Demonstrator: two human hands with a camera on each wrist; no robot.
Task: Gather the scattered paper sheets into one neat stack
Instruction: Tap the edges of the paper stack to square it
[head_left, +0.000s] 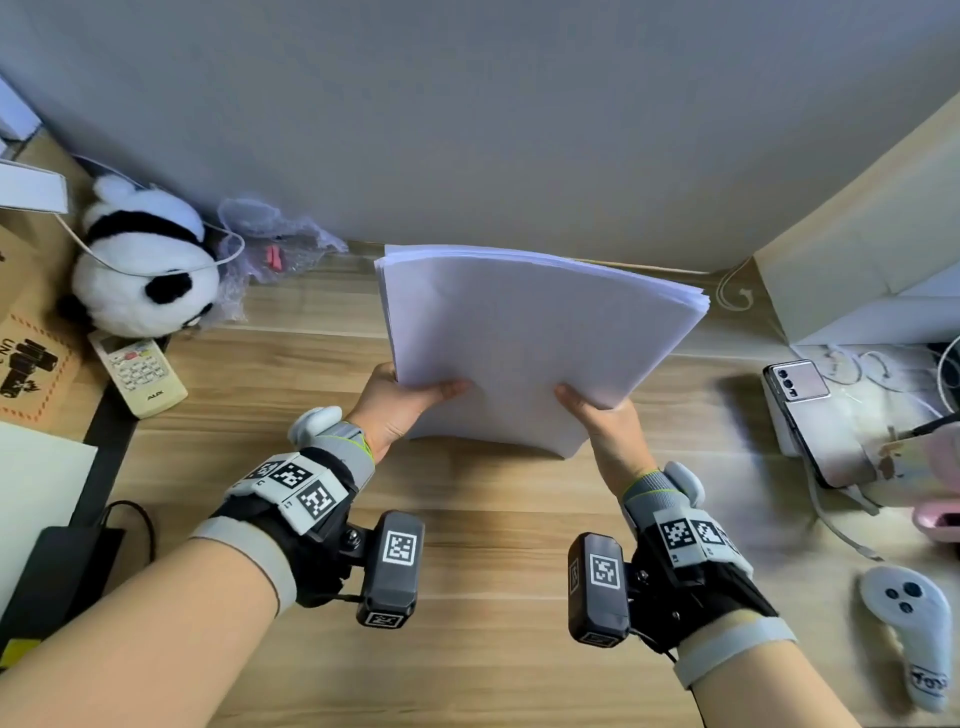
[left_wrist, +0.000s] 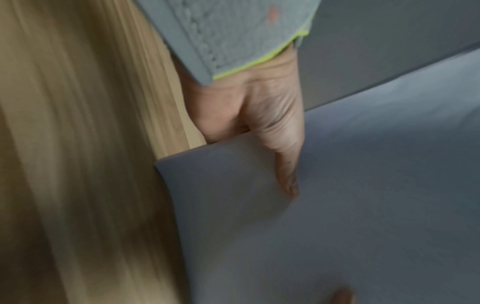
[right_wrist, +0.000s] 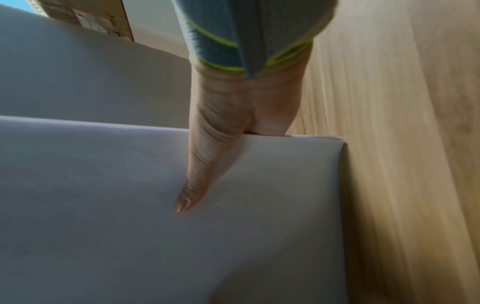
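Observation:
A thick stack of white paper sheets (head_left: 530, 332) is held tilted above the wooden desk (head_left: 467, 519), its near edge low and its far edge raised. My left hand (head_left: 400, 400) grips the stack's near left corner, thumb lying on top. My right hand (head_left: 602, 421) grips the near right side the same way. In the left wrist view the thumb of the left hand (left_wrist: 283, 156) presses flat on the paper (left_wrist: 363, 185). The right wrist view shows the right hand (right_wrist: 207, 164) with its thumb on the top sheet (right_wrist: 130, 185); the fingers underneath are hidden.
A panda plush (head_left: 140, 270) and a remote control (head_left: 137, 371) lie at the left, by a cardboard box (head_left: 31, 332). A phone (head_left: 810, 415), cables and a white controller (head_left: 909, 639) sit at the right. A grey wall (head_left: 467, 130) stands just behind the stack.

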